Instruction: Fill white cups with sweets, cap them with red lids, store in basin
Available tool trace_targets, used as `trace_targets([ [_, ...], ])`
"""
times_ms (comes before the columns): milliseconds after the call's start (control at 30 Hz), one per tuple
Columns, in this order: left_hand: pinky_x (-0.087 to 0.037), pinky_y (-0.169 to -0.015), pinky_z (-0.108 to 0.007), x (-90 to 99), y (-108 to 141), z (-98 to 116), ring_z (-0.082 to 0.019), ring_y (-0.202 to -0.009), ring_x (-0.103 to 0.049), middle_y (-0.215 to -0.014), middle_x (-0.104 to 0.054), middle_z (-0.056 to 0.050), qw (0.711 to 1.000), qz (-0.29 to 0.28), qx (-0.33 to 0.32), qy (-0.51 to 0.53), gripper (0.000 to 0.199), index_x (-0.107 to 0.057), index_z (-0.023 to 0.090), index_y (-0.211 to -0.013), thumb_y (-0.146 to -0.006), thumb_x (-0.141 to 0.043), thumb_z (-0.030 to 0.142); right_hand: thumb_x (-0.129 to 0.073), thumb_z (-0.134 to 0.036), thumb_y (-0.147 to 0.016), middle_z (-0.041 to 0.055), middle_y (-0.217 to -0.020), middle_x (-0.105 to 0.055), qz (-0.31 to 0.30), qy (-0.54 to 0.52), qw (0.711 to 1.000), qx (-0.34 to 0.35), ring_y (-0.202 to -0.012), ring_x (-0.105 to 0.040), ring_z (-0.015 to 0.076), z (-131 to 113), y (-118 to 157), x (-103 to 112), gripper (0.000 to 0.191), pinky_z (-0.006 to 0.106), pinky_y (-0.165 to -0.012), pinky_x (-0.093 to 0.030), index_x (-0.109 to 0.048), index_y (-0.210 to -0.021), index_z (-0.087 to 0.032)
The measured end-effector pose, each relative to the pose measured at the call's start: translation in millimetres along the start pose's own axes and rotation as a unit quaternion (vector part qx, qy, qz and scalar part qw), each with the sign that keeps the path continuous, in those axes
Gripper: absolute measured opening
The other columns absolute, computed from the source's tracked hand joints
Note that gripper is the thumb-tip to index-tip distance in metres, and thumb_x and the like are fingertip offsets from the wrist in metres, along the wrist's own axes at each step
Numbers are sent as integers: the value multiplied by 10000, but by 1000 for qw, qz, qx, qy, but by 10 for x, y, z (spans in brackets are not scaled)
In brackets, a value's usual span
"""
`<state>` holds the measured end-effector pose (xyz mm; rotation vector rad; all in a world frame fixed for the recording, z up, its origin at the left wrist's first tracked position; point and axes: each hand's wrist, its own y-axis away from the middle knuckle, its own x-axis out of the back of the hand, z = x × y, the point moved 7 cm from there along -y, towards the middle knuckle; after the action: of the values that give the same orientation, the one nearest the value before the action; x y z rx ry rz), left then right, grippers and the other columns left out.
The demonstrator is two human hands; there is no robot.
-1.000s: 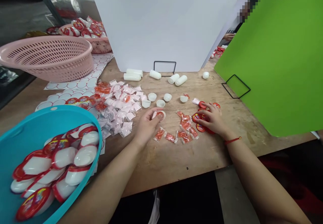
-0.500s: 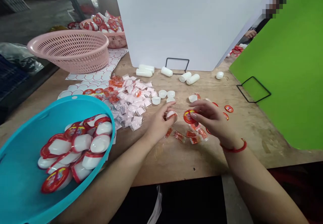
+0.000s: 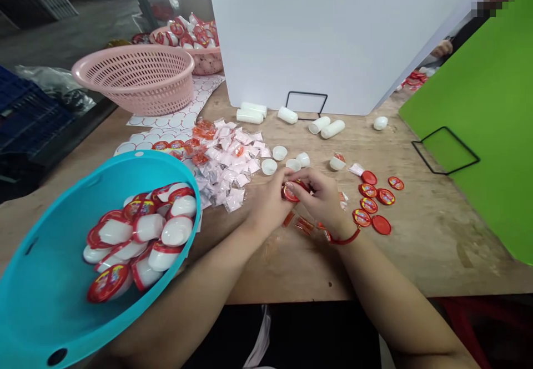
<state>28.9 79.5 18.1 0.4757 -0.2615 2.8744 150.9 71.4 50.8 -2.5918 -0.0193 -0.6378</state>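
Note:
My left hand and my right hand meet at the middle of the wooden table, both gripping a red printed lid. The fingers hide most of it, and a small white cup may be behind it. Several loose red lids lie just right of my right hand. Red-orange sachets lie partly below my wrists. Small white cups stand just beyond my fingers. A heap of pale pink sachets lies left of my left hand.
A teal basin of red-capped white bottles sits at the near left, beside white bottles, a pink basket, a white board and a green board. A co-worker's hand shows beyond.
My hands have come together on the red lid. The red lids at right now lie uncovered. The whole view has shifted right in the frame as my head turned left.

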Motion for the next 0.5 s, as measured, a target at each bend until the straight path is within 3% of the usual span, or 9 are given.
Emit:
trace_targets([
  [100, -510, -909, -338, -93, -18, -55, -208, -1012, -684, -1130, -731, -49, 995, -28, 5, 93, 481, -595, 237, -1277, -814, -624, 111, -682, -263, -900, 26, -794, -710, 24, -14, 999, -26, -659, -590, 144, 81, 19, 46, 72, 294, -636, -449, -710, -916, -199],
  [233, -507, -925, -318, -179, -55, -141, -180, -998, -667, -1144, -721, -64, 965, -50, 52, 253, 486, -642, 198, -1234, -759, -674, 100, -650, -276, -925, 22, -798, -706, 83, -41, 995, -31, -650, -603, 145, 142, 49, 121, 81, 284, -602, -459, -688, -945, -208],
  [400, -482, -989, -316, -231, -32, -114, -194, -1121, -650, -1240, -716, -76, 899, -88, 117, 413, 600, -682, 209, -1273, -691, -762, 86, -641, -327, -951, 8, -822, -698, 60, -67, 995, -47, -695, -624, 150, 309, 54, 82, 119, 290, -641, -487, -674, -993, -221],
  [500, -481, -1015, -316, -249, 8, -90, -179, -1115, -655, -1261, -719, -67, 855, -98, 160, 483, 568, -721, 224, -1254, -705, -754, 79, -647, -347, -953, 1, -799, -685, 76, -76, 993, -56, -698, -616, 147, 379, 45, 106, 130, 286, -643, -486, -679, -961, -222],
])
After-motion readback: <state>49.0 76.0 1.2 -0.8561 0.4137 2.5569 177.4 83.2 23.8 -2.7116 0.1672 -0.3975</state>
